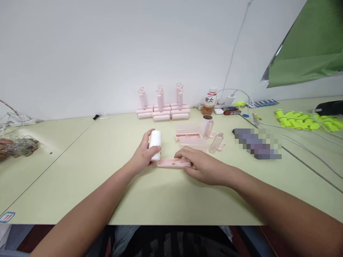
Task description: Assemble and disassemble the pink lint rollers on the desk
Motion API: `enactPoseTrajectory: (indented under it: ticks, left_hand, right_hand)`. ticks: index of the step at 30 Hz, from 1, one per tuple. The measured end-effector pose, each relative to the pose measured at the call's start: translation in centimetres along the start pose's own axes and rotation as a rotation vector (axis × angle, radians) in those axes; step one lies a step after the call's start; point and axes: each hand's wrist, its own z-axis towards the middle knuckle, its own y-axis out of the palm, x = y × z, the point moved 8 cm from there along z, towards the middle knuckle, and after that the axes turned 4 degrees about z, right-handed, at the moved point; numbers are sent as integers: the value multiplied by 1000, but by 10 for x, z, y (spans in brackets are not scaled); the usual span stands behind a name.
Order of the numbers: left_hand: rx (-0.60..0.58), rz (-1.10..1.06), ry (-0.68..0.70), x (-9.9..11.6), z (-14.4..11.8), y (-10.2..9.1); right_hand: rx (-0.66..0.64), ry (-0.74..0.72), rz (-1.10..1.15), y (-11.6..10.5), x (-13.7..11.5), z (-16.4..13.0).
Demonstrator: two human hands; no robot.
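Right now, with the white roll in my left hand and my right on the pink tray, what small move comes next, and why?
Probably lower the white roll into the pink tray: the left hand holds it upright at the tray's left end, and the right hand already steadies the other end.

There is a single view, from a camera on the person's head, looking forward and down across the pale green desk (166, 200) toward the white wall (107, 53) at its far edge. It sits close: both forearms enter from the near edge, and the person's lap shows below the desk.
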Motion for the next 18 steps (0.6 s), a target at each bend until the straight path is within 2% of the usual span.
enactPoseTrajectory:
  ticks: [3, 8, 13, 18]
  left_hand:
    - [-28, -4, -17, 1, 0, -1]
    - [-173, -32, -79, 2, -6, 11]
    - [-128, -55, -39, 6, -6, 6]
    - [-92, -60, -18, 7, -3, 3]
  right_hand:
    - [95, 51, 67, -7, 4, -1]
    - [245, 114, 280, -14, 15, -2]
    - [208, 147, 375, -7, 18, 1]
    - [188, 118, 527, -3, 13, 2]
